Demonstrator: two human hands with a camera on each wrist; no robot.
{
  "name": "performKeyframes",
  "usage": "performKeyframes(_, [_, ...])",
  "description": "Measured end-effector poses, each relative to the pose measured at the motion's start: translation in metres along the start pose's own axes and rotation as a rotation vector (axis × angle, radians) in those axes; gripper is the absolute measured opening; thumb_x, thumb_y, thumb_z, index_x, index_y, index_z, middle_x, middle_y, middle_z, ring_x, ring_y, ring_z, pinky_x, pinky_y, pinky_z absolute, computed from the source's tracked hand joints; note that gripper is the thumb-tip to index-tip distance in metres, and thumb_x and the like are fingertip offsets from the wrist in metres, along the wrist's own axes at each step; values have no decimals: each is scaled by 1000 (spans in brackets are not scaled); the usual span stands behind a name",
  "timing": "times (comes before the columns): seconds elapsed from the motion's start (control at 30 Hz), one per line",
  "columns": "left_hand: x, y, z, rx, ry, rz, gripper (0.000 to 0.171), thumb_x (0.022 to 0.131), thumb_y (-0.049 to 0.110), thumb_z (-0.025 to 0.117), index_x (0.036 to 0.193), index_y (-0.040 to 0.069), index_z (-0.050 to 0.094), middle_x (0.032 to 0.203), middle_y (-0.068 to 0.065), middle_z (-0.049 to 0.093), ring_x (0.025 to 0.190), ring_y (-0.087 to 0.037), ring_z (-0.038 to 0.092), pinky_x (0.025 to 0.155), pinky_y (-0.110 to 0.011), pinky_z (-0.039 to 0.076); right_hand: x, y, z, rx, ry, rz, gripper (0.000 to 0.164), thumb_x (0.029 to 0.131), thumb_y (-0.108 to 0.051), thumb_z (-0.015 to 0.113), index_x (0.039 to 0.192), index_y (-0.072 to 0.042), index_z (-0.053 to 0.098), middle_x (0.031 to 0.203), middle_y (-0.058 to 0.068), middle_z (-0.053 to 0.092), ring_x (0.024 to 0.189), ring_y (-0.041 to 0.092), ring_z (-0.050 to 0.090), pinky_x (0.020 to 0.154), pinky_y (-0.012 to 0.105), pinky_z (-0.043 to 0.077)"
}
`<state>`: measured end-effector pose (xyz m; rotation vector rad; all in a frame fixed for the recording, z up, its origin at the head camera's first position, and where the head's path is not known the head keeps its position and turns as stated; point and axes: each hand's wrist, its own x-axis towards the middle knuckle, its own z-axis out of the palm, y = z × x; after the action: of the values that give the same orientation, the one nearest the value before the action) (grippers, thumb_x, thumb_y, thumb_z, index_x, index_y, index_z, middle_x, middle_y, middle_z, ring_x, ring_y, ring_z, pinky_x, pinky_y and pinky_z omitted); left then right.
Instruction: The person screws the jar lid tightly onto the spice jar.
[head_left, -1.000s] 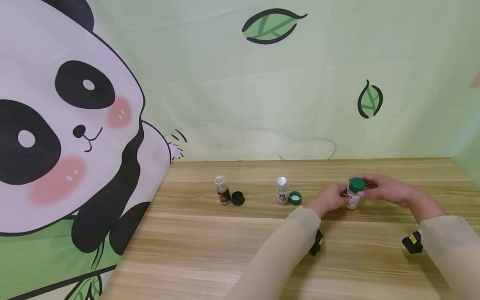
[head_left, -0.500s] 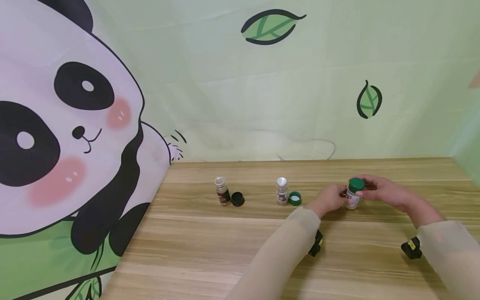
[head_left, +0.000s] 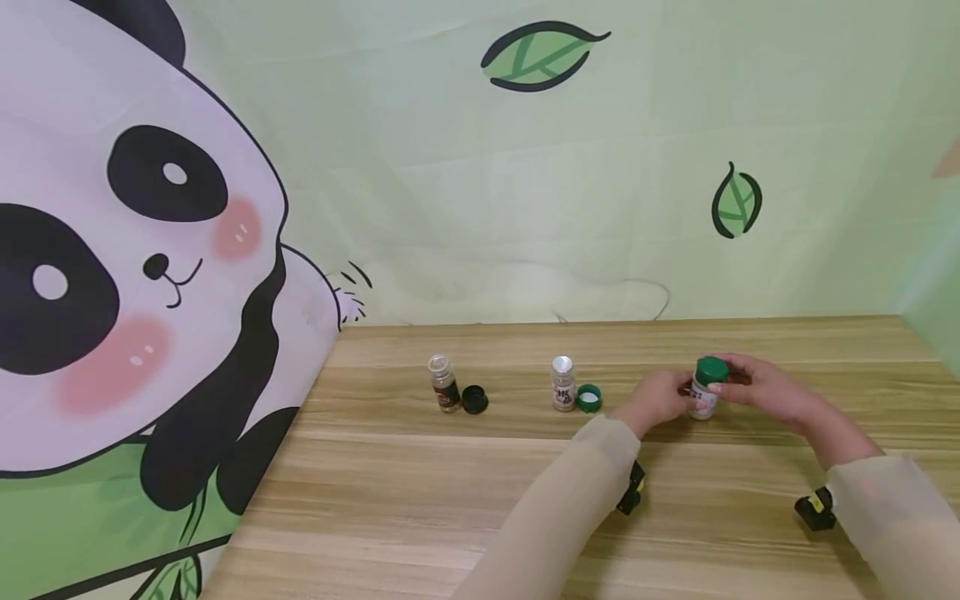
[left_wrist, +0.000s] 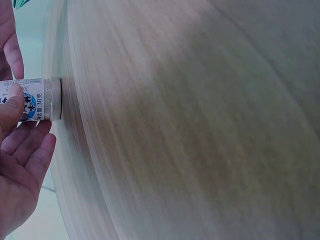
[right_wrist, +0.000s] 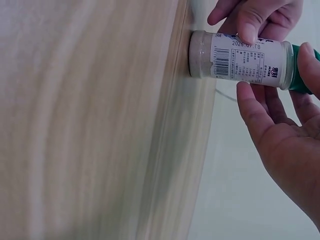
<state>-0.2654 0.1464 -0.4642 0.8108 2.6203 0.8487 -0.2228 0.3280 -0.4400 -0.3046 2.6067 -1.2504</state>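
A spice jar (head_left: 703,400) with a white printed label stands upright on the table toward the right. Its green cap (head_left: 712,370) sits on top. My left hand (head_left: 662,395) grips the jar's body from the left, the thumb across the label in the left wrist view. From the other side my right hand (right_wrist: 287,140) holds the green cap, its thumb on the cap's side and its fingers behind. The jar's base (right_wrist: 199,54) meets the wooden tabletop.
Two other spice jars stand uncapped to the left: a dark-labelled one (head_left: 445,385) beside a black cap (head_left: 474,399), and a white-labelled one (head_left: 563,384) beside an upturned green cap (head_left: 588,398). A panda-printed cloth (head_left: 450,167) hangs behind the wooden table (head_left: 420,500).
My right wrist and forearm have shifted slightly down and left, the hand turning a little at the green cap. The left hand and the jar stay in place.
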Motion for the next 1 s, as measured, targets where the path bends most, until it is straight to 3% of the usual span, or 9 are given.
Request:
performKeyframes(0.23, [-2,1,-2,-24,1,-12,33,96,23,73,128,12,70,119,1,77,99,-3,66,82,-9,47,-1,1,4,36,9,7,60,107,-20,53,151,14,31,143,39,48,117,14,55,84,16,49])
performKeyframes(0.37, [-2,0,-2,-40,-5,-3,35,96,23,72,130,13,69,122,0,76,104,-4,68,82,-9,48,-2,0,4,59,0,12,62,107,-22,53,153,13,30,145,39,46,113,3,49,84,16,50])
performKeyframes(0.5, [-2,-2,-2,-98,-25,-6,37,97,22,72,133,12,67,125,-2,75,108,-6,69,83,-10,50,-3,0,5,58,1,10,62,108,-22,52,153,14,29,146,40,45,124,25,54,85,17,49])
performKeyframes(0.6, [-1,-3,-3,-141,-42,-8,38,97,22,71,133,11,67,127,-3,74,110,-8,69,87,-13,51,-4,0,5,44,9,6,60,108,-20,51,152,14,30,146,41,45,131,44,49,86,17,48])
performKeyframes(0.77, [0,-5,-4,-175,-58,-6,40,97,24,72,134,12,66,128,-2,74,114,-9,67,96,-17,51,-5,-1,5,27,23,-14,57,108,-17,51,150,16,32,145,42,46,132,48,48,86,18,49])
performKeyframes(0.87, [-1,-6,-5,-179,-60,3,42,96,25,73,136,12,65,129,-2,74,115,-9,67,96,-17,51,-6,-3,5,20,26,-18,57,108,-17,52,150,16,32,145,42,46,132,50,48,94,30,53])
performKeyframes(1.0, [-3,-7,-7,-224,-58,1,52,95,21,73,144,12,58,136,-6,70,122,-12,66,97,-17,51,-8,-6,5,22,17,-16,60,107,-17,53,151,15,30,147,44,42,135,59,43,104,61,47])
